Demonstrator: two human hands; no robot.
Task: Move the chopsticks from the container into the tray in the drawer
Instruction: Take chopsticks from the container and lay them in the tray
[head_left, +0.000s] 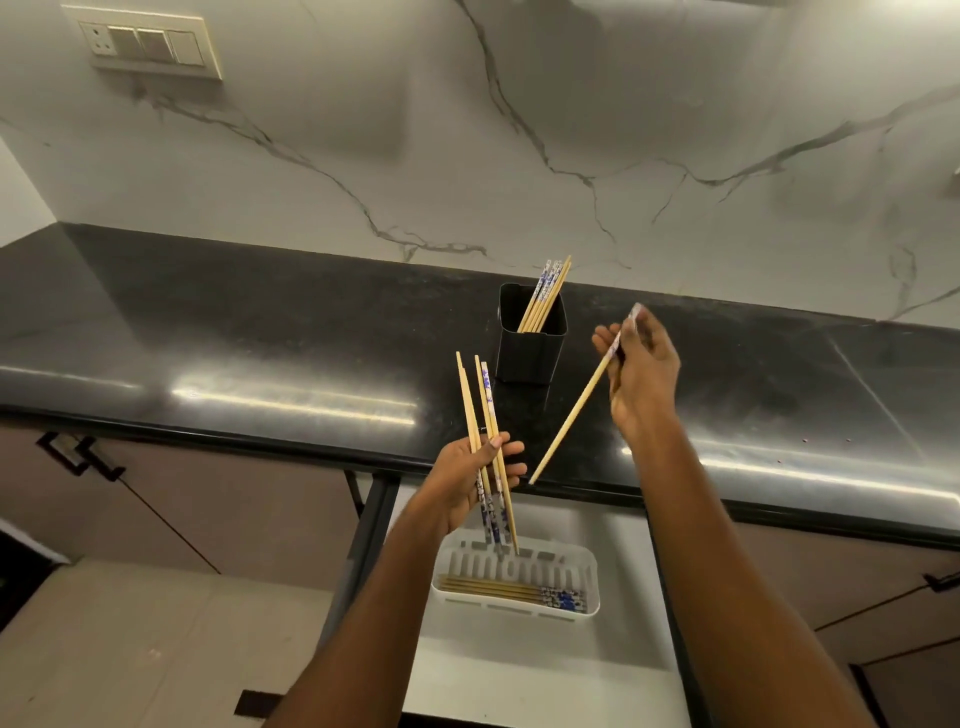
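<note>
A black square container (530, 338) stands on the dark countertop with several bamboo chopsticks (546, 296) leaning in it. My left hand (475, 480) grips a bundle of three chopsticks (480, 410) above the open drawer, some with blue-and-white patterned ends pointing down. My right hand (641, 374) pinches a single chopstick (574, 410) by its patterned end, its tip slanting down to the left over the counter edge. In the drawer below, a white slotted tray (589, 564) holds several chopsticks (514, 592) lying flat.
The black countertop (260, 338) runs across the view against a marble backsplash with a switch plate (148, 44) at upper left. The white drawer (524, 675) is pulled out beneath the counter edge, with brown cabinet doors on both sides.
</note>
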